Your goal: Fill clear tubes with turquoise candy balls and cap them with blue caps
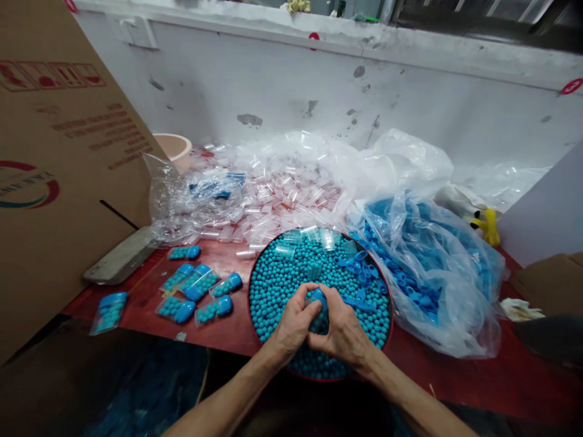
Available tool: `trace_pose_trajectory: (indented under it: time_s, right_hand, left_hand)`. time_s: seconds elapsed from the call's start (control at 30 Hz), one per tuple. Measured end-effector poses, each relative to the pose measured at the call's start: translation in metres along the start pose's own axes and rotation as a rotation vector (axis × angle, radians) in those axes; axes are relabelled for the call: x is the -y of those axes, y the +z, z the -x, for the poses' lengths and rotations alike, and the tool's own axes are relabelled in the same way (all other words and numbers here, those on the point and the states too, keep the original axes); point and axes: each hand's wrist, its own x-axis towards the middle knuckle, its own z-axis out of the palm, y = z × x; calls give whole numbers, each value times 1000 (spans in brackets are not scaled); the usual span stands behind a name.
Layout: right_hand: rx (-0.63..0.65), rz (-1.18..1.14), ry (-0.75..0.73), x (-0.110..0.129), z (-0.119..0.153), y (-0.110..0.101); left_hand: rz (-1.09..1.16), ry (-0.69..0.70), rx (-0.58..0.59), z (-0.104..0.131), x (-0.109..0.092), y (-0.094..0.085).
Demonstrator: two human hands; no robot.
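Over a round red-rimmed tray (392,303) full of small blue balls, my left hand (294,318) and my right hand (341,321) meet. Between their closed fingers they grip a small clear container with a blue cap (317,297), partly covered by the fingers. Blue caps (362,270) and several clear tubes (327,238) lie on the balls. To the left, several filled containers with blue caps (200,282) rest on the red table (228,337).
Behind the tray is a pile of clear tubes (291,194). A plastic bag of blue caps (437,267) lies at the right. A cardboard box (68,152), a grey block (121,258) and a pale bowl (177,149) are at the left.
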Motion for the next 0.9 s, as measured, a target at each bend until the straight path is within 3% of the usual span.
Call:
trace_pose_trajectory:
  time_s: [0.17,0.3,0.43,0.53,0.63,0.77,0.83,0.9]
  right_hand:
    - [-72,26,6,-1,6,10]
    - [-114,123,71,2,12,22]
    - [1,127,70,15,10,17]
    - [99,21,34,16,3,-1]
    - [52,-20,136,-8,-6,-27]
    - [-27,97,280,-57,-11,-57]
    - [58,193,265,-68,-9,-64]
    - [188,282,205,-68,-7,-65]
  left_hand:
    - [-108,5,-53,1,4,4]
    - [-193,35,-9,1,0,0]
    - [-305,94,54,2,-9,-10]
    - [-366,103,37,9,-20,-32]
    - [-534,72,-104,19,-33,-73]
    - [-1038,32,-463,28,-43,-125]
    - [-1278,74,-614,25,-44,-128]
    - [-1340,144,-614,16,-42,-112]
